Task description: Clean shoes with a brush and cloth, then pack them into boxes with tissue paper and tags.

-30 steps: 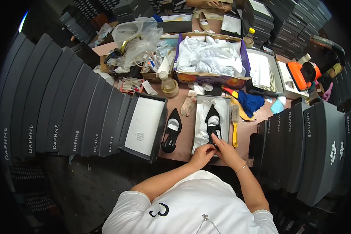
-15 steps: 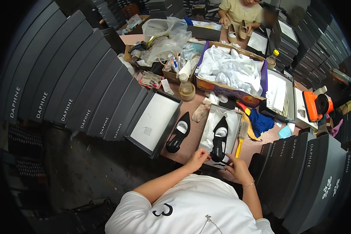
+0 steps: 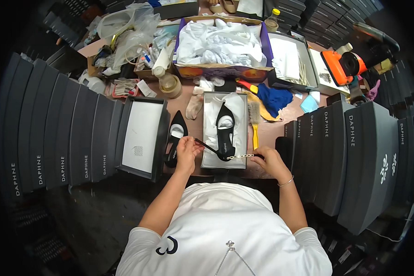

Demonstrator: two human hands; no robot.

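A black pointed shoe [image 3: 225,129] lies on white tissue in an open shoe box [image 3: 209,156] in front of me. My left hand [image 3: 187,151] pinches the black end of its strap, pulled out to the left. My right hand [image 3: 270,161] holds the other strap end, a thin beaded band [image 3: 240,157], stretched out to the right. A second black shoe [image 3: 175,140] lies on the table just left of the box, beside my left hand.
A box lid [image 3: 141,134] lies open to the left. Rows of dark shoe boxes stand upright at left [image 3: 60,138] and right [image 3: 354,152]. A yellow-handled brush [image 3: 255,124], blue cloth [image 3: 273,99], tissue-filled carton [image 3: 221,46] and orange tape dispenser [image 3: 340,66] sit beyond.
The view has swung so the table sits straight ahead. My hands have moved apart, drawing the shoe's strap out to either side.
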